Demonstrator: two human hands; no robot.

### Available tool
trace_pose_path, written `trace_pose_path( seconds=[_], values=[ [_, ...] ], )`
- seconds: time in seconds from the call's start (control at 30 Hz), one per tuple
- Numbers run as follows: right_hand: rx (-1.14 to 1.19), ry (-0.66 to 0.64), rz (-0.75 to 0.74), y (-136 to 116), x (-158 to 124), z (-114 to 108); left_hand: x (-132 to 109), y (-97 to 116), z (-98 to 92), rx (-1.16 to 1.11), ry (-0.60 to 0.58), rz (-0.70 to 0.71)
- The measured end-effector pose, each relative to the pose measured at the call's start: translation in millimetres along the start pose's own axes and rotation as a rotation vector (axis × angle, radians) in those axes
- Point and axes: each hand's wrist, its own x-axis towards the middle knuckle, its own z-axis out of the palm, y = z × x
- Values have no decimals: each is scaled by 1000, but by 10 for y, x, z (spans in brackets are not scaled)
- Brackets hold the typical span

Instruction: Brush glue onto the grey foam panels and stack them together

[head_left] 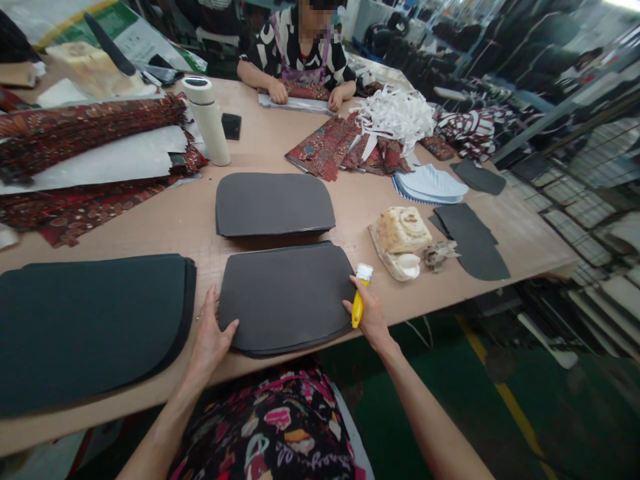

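1. I am looking down from the head camera at a long tan worktable [190, 220]. The landmark I place everything from is the near stack of dark grey felt-like panels [287, 297], which lies at the table's front edge, directly before the body.

2. The left hand [210, 333] lies flat with fingers spread on the stack's left lower corner. It is open, pressing down rather than gripping, and I judge that this steadies the pile.

3. The right hand [369, 313] rests at the stack's right edge, closed around a yellow-handled tool [359, 300] with a white tip pointing away from the body. I take it for a small glue applicator or cutter, but cannot tell which. It is held just at the panel's edge.

4. Beyond the stack, a little further up the table, lies a second grey stack [274, 203] of the same shape.

5. To the left of the near stack sits a wider, darker pile of panels [90, 320], apart from it.

6. To the right, near the tool, is a crusted cream-coloured lump on a pad [401, 240], likely a glue pot kept within reach. Past it lie loose grey offcuts [473, 240].

7. Far beyond, a white cylinder [209, 120] stands upright, with patterned red cloth [85, 133] left of it.

8. At the far end of the table, a seated co-worker [300, 53] has both hands on cloth.
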Motion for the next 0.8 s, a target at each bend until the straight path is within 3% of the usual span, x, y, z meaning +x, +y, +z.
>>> trace_pose_path(
  seconds=[0.1,0.2,0.27,0.33,0.43,0.5,0.8],
  values=[
    [-10,17,-12,10,5,16,30,24,-7,376,58,155],
    [-22,22,-6,23,6,27,13,180,96,450,80,387],
    [-22,18,-5,29,7,31,-30,308,241,333,-20,574],
    [-20,13,-6,35,8,38,-82,402,411,256,-215,693],
    [-43,20,-17,50,7,58,-132,433,604,294,-449,745],
    [-59,38,-30,67,2,79,-134,392,656,342,-500,743],
    [-160,192,-153,124,34,218,-112,209,636,514,-382,883]
  ],
)
